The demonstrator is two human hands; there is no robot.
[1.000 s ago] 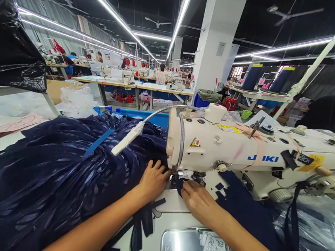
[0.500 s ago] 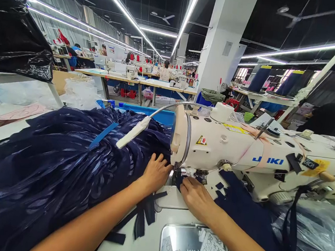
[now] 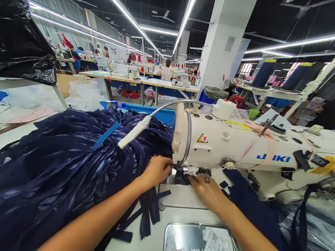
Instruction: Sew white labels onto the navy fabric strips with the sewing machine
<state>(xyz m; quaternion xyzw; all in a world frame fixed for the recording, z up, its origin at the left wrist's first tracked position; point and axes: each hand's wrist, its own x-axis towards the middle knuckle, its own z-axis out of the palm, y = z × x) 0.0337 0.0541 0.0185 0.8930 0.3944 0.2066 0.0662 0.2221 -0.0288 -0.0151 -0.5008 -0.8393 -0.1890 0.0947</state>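
Long tube lights run over a crowded sewing floor; closer to me, a pale bench carries a white sewing machine, its needle end toward the bench's middle. Heaped navy cloth covers the left side, probably so that pieces lie within easy reach. Its loose strips trail toward the near side, where a metal tray keeps printed labels handy.

Both hands meet around the presser foot, seemingly to steady a small navy piece lying right under the machine head. The left hand has its fingers bent and close together beside the foot; I cannot tell whether they pinch anything. The right hand reaches in from the other side, fingers at the piece's edge, the tips partly behind a spring, so their grip is unclear. The needle is too small to make out, and the near edge is cut off.
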